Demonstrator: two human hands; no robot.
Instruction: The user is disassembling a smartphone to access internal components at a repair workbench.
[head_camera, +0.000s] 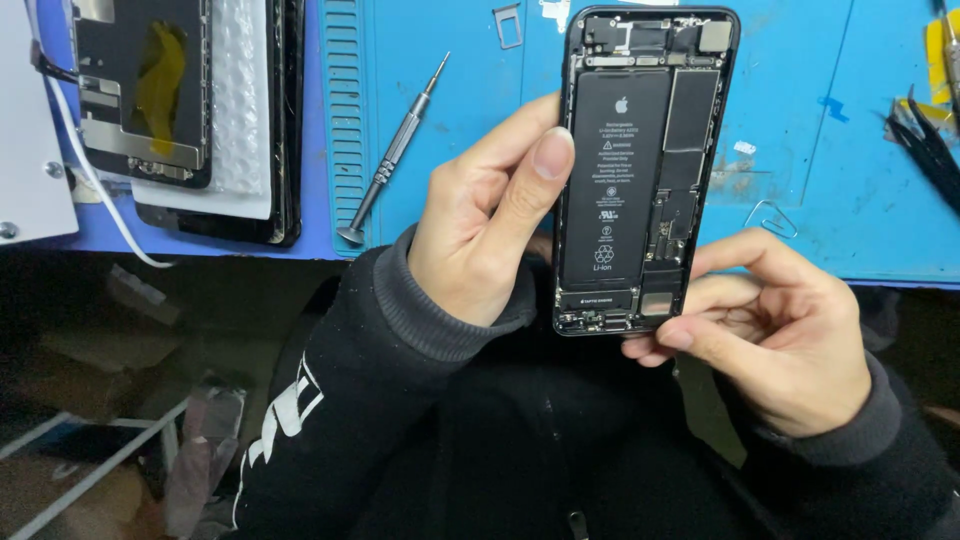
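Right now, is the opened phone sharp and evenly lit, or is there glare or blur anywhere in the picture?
Head view: the opened phone is sharp and evenly lit, its parts crisp; mild sheen on the screwdriver and the blue mat; both hands, left and right, in focus; the area below the table edge is dark and slightly soft.

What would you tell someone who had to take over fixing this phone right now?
Left hand: grips the left edge of the opened phone, thumb on the black battery.
Right hand: fingers support the phone's bottom right corner.
Phone: held upright over the blue mat, screen off, insides showing.
Screwdriver: lies on the mat, left of the phone.
Detached screen panels: stacked at the far left.
Tweezers: at the mat's right edge.
Done: phone opened, screen removed.
Left: battery and boards remain inside; nothing reassembled.
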